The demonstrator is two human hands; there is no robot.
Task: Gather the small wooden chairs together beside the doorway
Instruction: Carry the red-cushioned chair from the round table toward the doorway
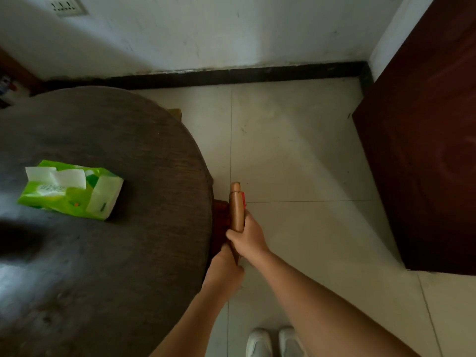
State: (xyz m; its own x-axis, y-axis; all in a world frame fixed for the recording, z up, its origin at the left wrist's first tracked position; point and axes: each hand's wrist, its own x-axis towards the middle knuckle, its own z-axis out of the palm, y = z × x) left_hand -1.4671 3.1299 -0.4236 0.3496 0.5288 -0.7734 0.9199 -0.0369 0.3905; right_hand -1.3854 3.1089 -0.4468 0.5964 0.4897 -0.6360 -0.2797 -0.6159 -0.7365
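A small wooden chair [237,206] stands at the right edge of the round table, mostly tucked under it. Only its light brown top rail and a bit of dark red seat show. My right hand [248,237] is closed around the top rail from the right. My left hand [225,265] grips the near end of the same rail, just below the right hand. A second chair's pale corner [176,112] peeks out from under the table's far edge.
The dark round table [103,253] fills the left side and carries a green tissue pack [70,193]. A dark red door [422,140] stands at the right. Pale floor tiles [296,150] lie between table, wall and door. My white shoes [274,342] are at the bottom.
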